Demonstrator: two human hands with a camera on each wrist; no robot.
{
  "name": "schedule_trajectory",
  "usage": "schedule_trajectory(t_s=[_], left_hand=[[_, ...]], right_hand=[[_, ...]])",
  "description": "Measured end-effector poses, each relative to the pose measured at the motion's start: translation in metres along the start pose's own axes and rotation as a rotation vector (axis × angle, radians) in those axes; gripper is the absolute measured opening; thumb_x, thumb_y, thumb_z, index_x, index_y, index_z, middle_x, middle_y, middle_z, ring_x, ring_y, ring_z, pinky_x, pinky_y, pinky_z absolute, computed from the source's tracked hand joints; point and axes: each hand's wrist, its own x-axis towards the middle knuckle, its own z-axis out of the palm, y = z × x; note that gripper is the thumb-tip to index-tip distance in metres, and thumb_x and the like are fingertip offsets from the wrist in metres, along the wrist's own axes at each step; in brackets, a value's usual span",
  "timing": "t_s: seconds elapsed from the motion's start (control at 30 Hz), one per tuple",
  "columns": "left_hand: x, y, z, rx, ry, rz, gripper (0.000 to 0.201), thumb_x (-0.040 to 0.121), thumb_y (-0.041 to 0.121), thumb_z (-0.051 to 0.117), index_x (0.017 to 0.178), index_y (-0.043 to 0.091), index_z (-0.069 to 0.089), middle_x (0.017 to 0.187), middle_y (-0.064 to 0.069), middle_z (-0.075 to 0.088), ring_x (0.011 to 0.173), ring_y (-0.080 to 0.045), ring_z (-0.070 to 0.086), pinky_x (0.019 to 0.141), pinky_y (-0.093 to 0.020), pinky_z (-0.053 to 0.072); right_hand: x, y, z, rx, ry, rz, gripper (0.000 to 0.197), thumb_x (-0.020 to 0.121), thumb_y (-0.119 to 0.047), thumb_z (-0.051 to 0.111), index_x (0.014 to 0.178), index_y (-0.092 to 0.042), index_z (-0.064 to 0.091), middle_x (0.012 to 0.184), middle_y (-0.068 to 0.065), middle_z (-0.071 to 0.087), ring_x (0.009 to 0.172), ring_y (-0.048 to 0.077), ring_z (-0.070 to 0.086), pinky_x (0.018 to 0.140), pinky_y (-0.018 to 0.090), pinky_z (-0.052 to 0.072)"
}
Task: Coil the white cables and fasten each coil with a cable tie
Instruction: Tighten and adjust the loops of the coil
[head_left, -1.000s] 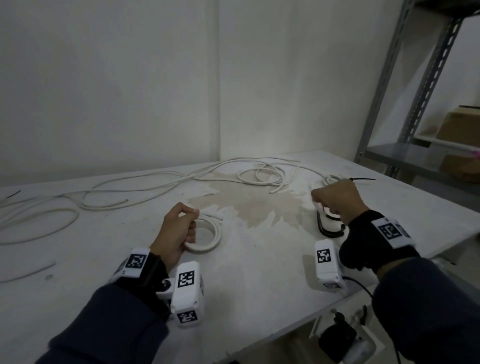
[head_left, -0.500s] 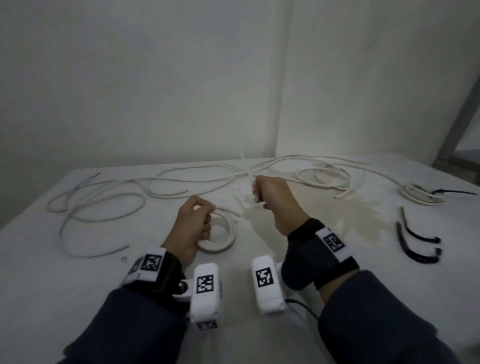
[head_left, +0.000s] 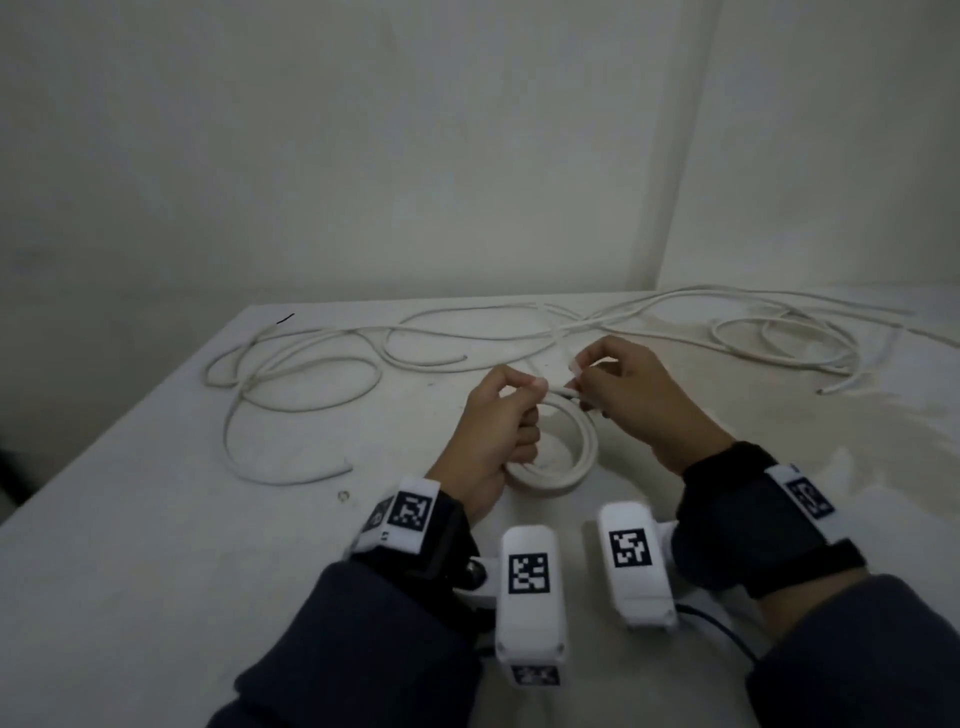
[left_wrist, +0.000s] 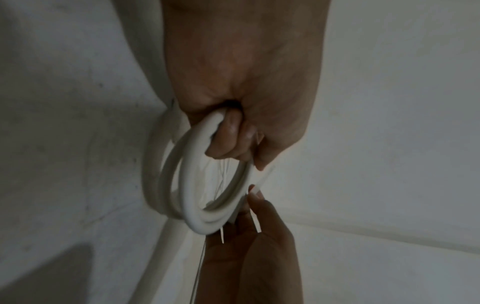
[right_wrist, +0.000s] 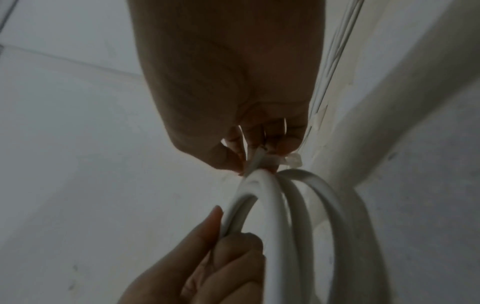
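A small coil of white cable (head_left: 574, 470) lies on the white table (head_left: 156, 545) between my hands. My left hand (head_left: 519, 410) grips the coil's left side, fingers curled through its turns (left_wrist: 182, 195). My right hand (head_left: 587, 379) pinches a thin whitish cable tie (right_wrist: 275, 161) at the coil's far edge, right beside my left thumb. The tie's clear head (right_wrist: 293, 161) sticks out past the fingertips in the right wrist view. Thin tie strips (left_wrist: 255, 223) show against the right palm in the left wrist view. How far the tie wraps round the coil is hidden.
Long loose white cables (head_left: 322, 374) sprawl over the back of the table, with more loops (head_left: 779, 338) at the back right. A small ring (head_left: 343, 496) lies near my left wrist. The table's left edge (head_left: 104, 436) drops away and walls close the back.
My right hand came from the black ties at the right over to the coil and now pinches a whitish tie against it. My left hand kept its grip. The view swung left.
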Motion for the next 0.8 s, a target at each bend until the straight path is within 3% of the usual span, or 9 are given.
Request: schedule_trajectory(t_s=[0.07, 0.2, 0.37, 0.53, 0.67, 0.8], left_hand=[[-0.001, -0.001, 0.0, 0.009, 0.013, 0.019, 0.025, 0.099, 0.011, 0.049, 0.076, 0.016, 0.041, 0.042, 0.01, 0.029, 0.033, -0.003, 0.02, 0.031, -0.013, 0.018], [-0.003, 0.0, 0.001, 0.008, 0.02, 0.072, 0.024, 0.099, 0.012, 0.049, 0.076, 0.016, 0.042, 0.042, 0.012, 0.031, 0.034, -0.002, 0.022, 0.032, -0.014, 0.019], [-0.005, -0.002, 0.005, 0.026, 0.058, 0.12, 0.014, 0.098, 0.016, 0.051, 0.085, 0.016, 0.047, 0.042, 0.013, 0.035, 0.036, -0.002, 0.027, 0.035, -0.015, 0.024], [-0.004, -0.004, 0.009, -0.015, -0.002, 0.054, 0.012, 0.099, 0.016, 0.048, 0.087, 0.014, 0.044, 0.052, 0.005, 0.043, 0.039, -0.004, 0.031, 0.036, -0.015, 0.027], [-0.005, -0.002, 0.01, -0.057, -0.084, -0.03, 0.01, 0.099, 0.011, 0.046, 0.091, 0.011, 0.042, 0.054, -0.001, 0.049, 0.043, -0.009, 0.037, 0.039, -0.017, 0.035], [-0.004, 0.001, 0.003, 0.032, -0.092, 0.036, 0.006, 0.096, 0.008, 0.053, 0.092, 0.008, 0.049, 0.063, -0.01, 0.053, 0.049, -0.012, 0.047, 0.049, -0.021, 0.048]], right_hand=[[-0.001, 0.001, -0.002, 0.005, -0.029, -0.005, 0.013, 0.09, -0.002, 0.054, 0.081, -0.01, 0.056, 0.071, 0.009, 0.062, 0.045, -0.002, 0.053, 0.045, 0.009, 0.038], [-0.007, 0.0, -0.001, 0.05, -0.087, -0.025, 0.004, 0.085, -0.008, 0.066, 0.082, -0.006, 0.067, 0.071, 0.007, 0.063, 0.058, 0.009, 0.054, 0.056, 0.019, 0.043], [-0.01, 0.0, -0.005, -0.178, -0.097, -0.134, 0.03, 0.064, -0.015, 0.087, 0.087, -0.009, 0.071, 0.073, 0.003, 0.068, 0.065, 0.015, 0.059, 0.065, 0.029, 0.047], [-0.007, 0.003, -0.008, -0.222, -0.003, -0.19, 0.026, 0.062, -0.013, 0.087, 0.081, -0.012, 0.07, 0.069, 0.0, 0.064, 0.066, 0.015, 0.057, 0.066, 0.028, 0.044], [-0.009, 0.005, -0.014, -0.167, -0.031, -0.138, 0.026, 0.06, -0.009, 0.088, 0.074, -0.017, 0.067, 0.074, 0.009, 0.067, 0.068, 0.017, 0.057, 0.068, 0.031, 0.045], [-0.012, 0.003, -0.015, -0.216, -0.009, -0.131, 0.025, 0.059, -0.011, 0.089, 0.075, -0.011, 0.07, 0.068, 0.003, 0.064, 0.063, 0.014, 0.055, 0.064, 0.027, 0.044]])
